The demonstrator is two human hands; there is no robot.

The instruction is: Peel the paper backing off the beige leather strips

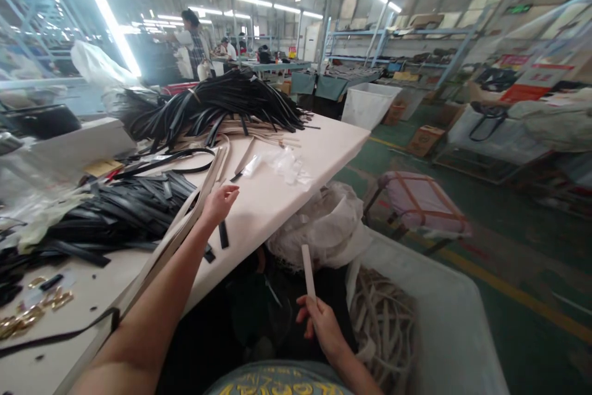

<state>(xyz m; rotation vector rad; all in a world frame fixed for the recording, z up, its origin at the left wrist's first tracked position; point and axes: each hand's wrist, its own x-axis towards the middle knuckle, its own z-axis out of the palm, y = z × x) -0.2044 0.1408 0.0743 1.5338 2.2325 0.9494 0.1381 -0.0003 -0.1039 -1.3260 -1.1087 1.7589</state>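
Note:
My right hand point(322, 323) grips the lower end of a flat, pale strip point(309, 273), which points up and away from my lap. My left hand point(219, 203) is over the table edge side, its fingers curled in; whatever they may hold is hidden. Long beige strips point(185, 213) run under my left forearm along the table. Close below the left hand lies a short black strip point(224, 235). To its left is a heap of black strips point(134, 210). Crumpled clear plastic point(282, 166) lies beyond the hand.
A large bundle of black strips point(222, 102) lies at the back of the table point(330, 136). Gold-coloured metal pieces point(58, 299) are at the left. Beside my right arm stands a pale bin point(444, 315) with tangled strips point(383, 321). A stool point(423, 201) is beyond; a person point(194, 44) stands far off.

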